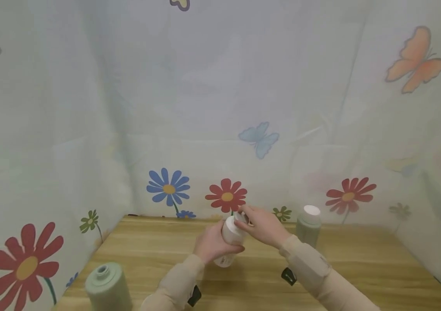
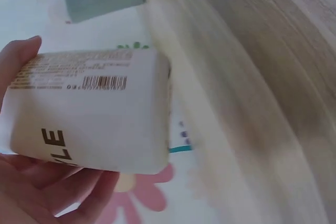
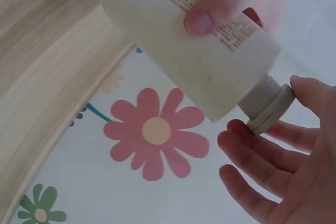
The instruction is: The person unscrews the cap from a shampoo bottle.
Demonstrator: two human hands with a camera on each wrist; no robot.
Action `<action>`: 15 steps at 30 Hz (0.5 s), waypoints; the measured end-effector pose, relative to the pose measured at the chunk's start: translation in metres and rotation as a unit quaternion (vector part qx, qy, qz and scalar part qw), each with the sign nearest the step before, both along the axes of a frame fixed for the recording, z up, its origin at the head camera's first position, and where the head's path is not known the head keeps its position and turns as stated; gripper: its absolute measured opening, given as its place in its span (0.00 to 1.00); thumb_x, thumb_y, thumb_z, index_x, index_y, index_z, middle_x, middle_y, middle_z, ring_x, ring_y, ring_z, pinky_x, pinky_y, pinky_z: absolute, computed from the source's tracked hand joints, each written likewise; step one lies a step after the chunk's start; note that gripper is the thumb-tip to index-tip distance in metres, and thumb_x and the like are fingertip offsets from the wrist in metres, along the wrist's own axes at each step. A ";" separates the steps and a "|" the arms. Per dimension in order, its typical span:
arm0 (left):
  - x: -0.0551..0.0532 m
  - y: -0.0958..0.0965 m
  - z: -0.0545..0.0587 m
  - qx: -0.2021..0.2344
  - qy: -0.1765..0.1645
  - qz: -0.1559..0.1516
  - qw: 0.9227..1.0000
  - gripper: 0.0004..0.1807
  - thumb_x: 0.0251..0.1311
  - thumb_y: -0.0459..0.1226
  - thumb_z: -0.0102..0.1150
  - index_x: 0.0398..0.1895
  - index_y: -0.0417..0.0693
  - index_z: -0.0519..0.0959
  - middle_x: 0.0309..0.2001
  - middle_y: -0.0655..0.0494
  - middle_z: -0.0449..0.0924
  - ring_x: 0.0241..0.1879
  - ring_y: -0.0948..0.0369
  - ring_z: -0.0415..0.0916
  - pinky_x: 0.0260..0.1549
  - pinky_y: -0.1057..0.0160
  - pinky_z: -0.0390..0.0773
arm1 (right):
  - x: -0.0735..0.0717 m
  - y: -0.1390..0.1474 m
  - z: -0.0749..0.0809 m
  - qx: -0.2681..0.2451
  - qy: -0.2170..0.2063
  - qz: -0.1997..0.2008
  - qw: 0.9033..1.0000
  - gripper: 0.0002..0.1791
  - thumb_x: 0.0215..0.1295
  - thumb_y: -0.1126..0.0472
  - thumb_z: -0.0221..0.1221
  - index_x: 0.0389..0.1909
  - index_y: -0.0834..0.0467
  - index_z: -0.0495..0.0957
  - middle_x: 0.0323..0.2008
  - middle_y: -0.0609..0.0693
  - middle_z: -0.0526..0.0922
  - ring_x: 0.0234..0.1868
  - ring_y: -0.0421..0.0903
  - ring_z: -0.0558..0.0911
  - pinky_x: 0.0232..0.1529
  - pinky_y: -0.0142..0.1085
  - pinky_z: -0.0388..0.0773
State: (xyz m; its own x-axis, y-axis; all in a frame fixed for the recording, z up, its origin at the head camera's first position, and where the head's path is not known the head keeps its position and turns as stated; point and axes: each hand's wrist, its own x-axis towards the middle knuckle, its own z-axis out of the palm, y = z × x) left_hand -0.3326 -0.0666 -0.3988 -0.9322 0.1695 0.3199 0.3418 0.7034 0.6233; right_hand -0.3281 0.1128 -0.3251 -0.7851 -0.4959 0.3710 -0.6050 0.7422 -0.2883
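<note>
A white bottle (image 1: 233,233) with brown print is held tilted above the wooden table, its neck toward the back. My left hand (image 1: 213,242) grips the bottle's body; in the right wrist view its thumb lies across the printed side. At the neck, my right hand (image 1: 265,225) pinches the pale round cap (image 3: 274,111) between thumb and fingers. The left wrist view shows the bottle's barcode and base, with dark lettering running along the body.
At the table's near left stands a green bottle (image 1: 108,287) with a bare, open neck. Another green bottle (image 1: 308,228) with a whitish top is at the back right, partly behind my right forearm. A flower-and-butterfly curtain (image 1: 220,108) surrounds the wooden table (image 1: 360,268).
</note>
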 end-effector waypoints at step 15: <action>0.063 -0.007 0.024 -0.050 -0.017 -0.068 0.996 0.34 0.31 0.59 0.76 0.42 0.53 0.78 0.34 0.63 0.83 0.28 0.69 0.75 0.25 0.67 0.74 | 0.048 0.019 0.010 0.016 -0.020 0.069 0.997 0.15 0.66 0.41 0.56 0.43 0.47 0.76 0.27 0.36 0.75 0.28 0.35 0.73 0.29 0.27 0.71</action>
